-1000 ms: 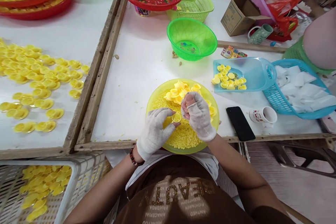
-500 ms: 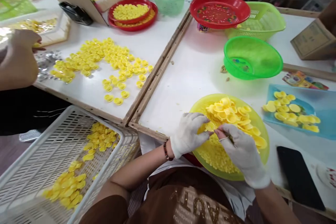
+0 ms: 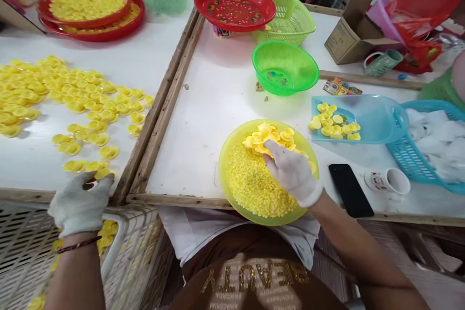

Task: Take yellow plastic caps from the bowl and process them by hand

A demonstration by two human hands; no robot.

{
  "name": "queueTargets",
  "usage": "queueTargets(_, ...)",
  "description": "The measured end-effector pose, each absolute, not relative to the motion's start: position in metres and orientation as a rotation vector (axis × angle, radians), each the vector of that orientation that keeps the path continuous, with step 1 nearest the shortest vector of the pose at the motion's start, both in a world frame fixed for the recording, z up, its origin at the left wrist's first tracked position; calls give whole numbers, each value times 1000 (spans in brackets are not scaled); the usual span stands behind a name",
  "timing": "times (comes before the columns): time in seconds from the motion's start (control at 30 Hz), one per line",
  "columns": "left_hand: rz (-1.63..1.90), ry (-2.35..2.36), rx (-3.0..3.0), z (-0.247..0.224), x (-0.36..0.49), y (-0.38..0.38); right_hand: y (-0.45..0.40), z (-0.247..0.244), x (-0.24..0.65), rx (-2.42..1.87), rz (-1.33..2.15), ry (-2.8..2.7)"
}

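My left hand (image 3: 82, 201), in a white glove, is at the near edge of the left table. Its thumb and forefinger curl onto a small round yellow plastic cup (image 3: 104, 173), beside many similar loose cups (image 3: 87, 92). My gloved right hand (image 3: 290, 169) reaches into a translucent yellow bowl (image 3: 227, 181) at the table's front edge. Thumb and forefinger are apart, close to a heap of yellow plastic cups (image 3: 267, 134); the other fingers are partly hidden. Small yellow pellets (image 3: 257, 186) fill the near side of the bowl.
Behind the bowl stand a green basin (image 3: 308, 70) and a red tray (image 3: 198, 0). To the right are a blue tray (image 3: 378, 121), a phone (image 3: 350, 191) and a mug (image 3: 397, 181). Wooden strips (image 3: 160, 121) divide the tables; a white crate (image 3: 127, 237) sits below left.
My hands have parted. The left has gone from the bowl to the loose cups on the left table; the right has moved onto the bowl's heap. The view has turned right.
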State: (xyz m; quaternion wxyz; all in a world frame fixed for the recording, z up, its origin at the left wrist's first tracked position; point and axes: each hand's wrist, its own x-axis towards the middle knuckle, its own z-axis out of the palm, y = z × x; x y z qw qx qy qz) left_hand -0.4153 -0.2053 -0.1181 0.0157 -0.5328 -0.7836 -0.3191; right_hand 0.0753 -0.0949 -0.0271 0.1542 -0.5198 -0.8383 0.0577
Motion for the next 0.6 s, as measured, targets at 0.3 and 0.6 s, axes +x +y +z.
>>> queueTargets(0.3,-958,-2365,-1590,-72,-314,-168,-43,-9,61,-1499,486,-1887)
queueTargets(0.6,-1334,-1635,-2618,-44,-153,-139,-93,-16,50,-1295,1051,-1939)
